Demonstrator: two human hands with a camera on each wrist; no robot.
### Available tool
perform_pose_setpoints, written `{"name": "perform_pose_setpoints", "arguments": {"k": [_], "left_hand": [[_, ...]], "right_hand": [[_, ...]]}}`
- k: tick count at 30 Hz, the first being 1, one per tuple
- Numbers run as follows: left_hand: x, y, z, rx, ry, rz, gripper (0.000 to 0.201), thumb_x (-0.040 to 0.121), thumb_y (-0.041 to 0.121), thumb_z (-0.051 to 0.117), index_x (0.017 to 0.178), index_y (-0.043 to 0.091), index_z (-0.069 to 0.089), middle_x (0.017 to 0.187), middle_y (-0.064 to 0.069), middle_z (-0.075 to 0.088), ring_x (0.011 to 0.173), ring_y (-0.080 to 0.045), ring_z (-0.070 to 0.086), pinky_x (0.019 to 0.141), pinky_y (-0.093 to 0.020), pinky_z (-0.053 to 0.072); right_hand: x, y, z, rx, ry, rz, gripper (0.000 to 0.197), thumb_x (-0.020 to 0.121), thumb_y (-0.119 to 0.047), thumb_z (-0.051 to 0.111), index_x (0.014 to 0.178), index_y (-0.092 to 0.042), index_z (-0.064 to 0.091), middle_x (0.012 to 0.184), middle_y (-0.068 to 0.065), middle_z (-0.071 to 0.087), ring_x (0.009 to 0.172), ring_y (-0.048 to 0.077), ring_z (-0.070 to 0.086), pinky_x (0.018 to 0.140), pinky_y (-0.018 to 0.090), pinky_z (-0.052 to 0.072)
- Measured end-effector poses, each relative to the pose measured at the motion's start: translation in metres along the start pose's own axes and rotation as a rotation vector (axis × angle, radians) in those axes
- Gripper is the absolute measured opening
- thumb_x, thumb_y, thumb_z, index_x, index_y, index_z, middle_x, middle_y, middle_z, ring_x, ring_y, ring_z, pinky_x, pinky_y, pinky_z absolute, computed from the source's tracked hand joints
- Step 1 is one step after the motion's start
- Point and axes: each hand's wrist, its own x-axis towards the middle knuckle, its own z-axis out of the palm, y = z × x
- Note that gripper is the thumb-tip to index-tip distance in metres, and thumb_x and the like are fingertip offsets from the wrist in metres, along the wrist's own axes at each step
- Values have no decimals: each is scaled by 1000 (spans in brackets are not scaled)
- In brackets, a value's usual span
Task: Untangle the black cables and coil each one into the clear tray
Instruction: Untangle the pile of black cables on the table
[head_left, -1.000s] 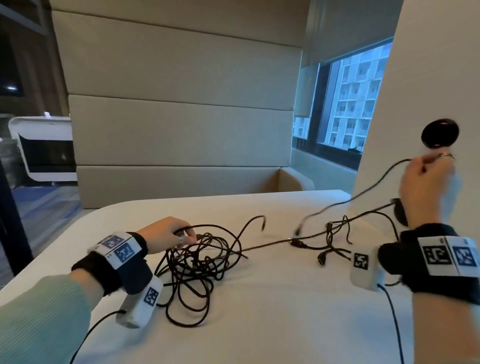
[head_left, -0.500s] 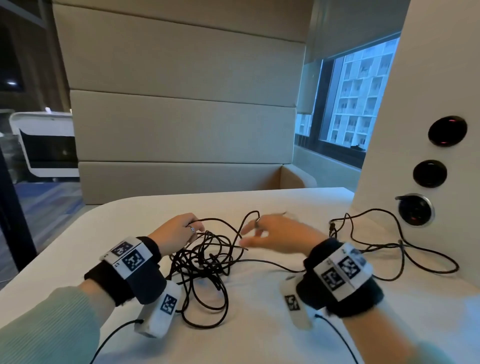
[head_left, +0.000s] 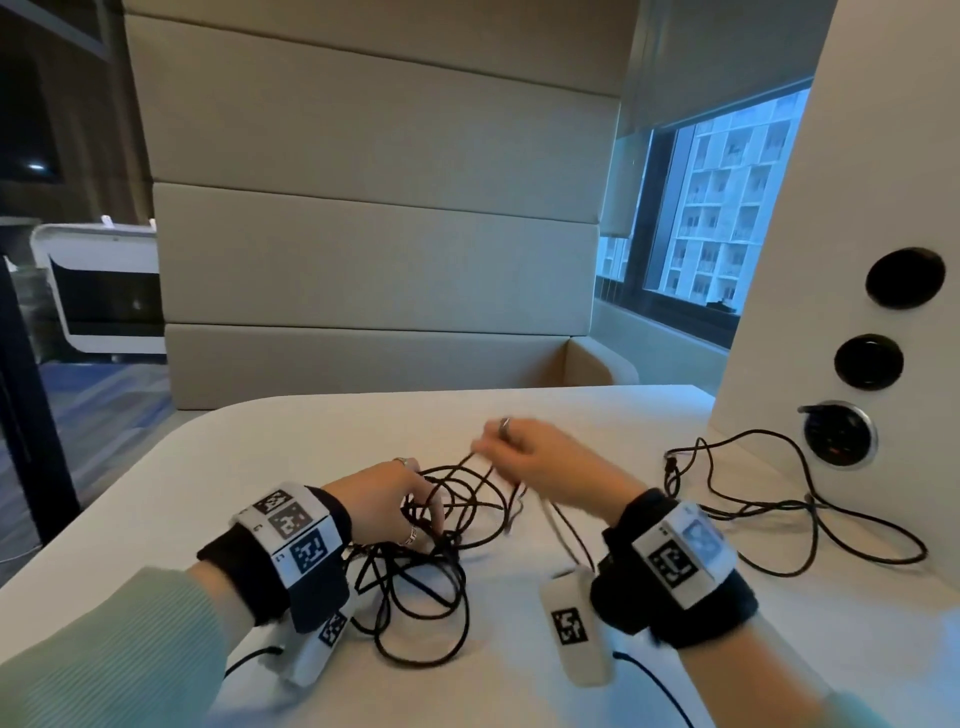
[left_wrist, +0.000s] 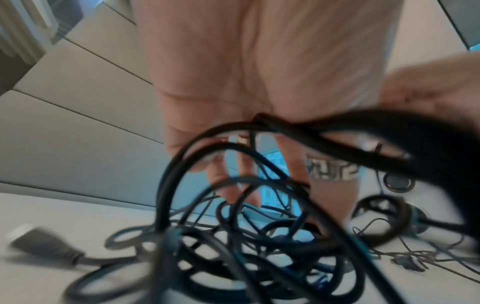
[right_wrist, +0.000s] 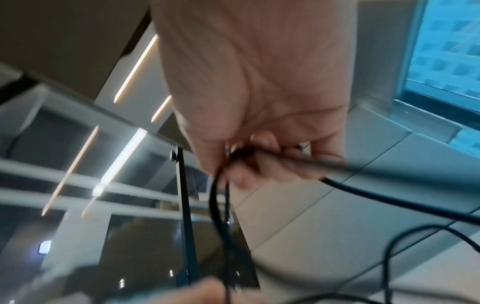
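A tangle of black cables (head_left: 415, 587) lies on the white table (head_left: 260, 441) in front of me. My left hand (head_left: 384, 493) presses down on its far side, and the left wrist view shows the fingers (left_wrist: 332, 185) reaching fairly straight into the loops (left_wrist: 233, 246). My right hand (head_left: 524, 457) hovers just above the tangle and pinches one strand (head_left: 470, 465) that rises from it. In the right wrist view the fingers (right_wrist: 259, 164) curl round that black cable (right_wrist: 389, 197). A separate black cable (head_left: 748, 504) lies loose at the right. No clear tray is in view.
A white upright panel (head_left: 831, 208) with three round sockets stands at the table's right edge, close to the loose cable. A beige padded bench (head_left: 363, 260) runs behind the table. A USB plug (left_wrist: 44, 244) lies at the tangle's left. A window is at the back right.
My right hand let go of the cable it held up by the panel, crossed left to the tangle and now pinches a strand. That cable now lies on the table. The left hand stayed put.
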Motion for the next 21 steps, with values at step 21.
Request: {"name": "perform_pose_setpoints", "arguments": {"k": [21], "left_hand": [[-5,13,-13,-334,414,2,26,84,7,65,73,29,55,89,4,64,79,-16,65,73,-27,53]], "right_hand": [[-26,-1,-62,695,368,-85,35,97,-7,42,63,-14,43,49,2,54,40,16,52,47,21,39]]}}
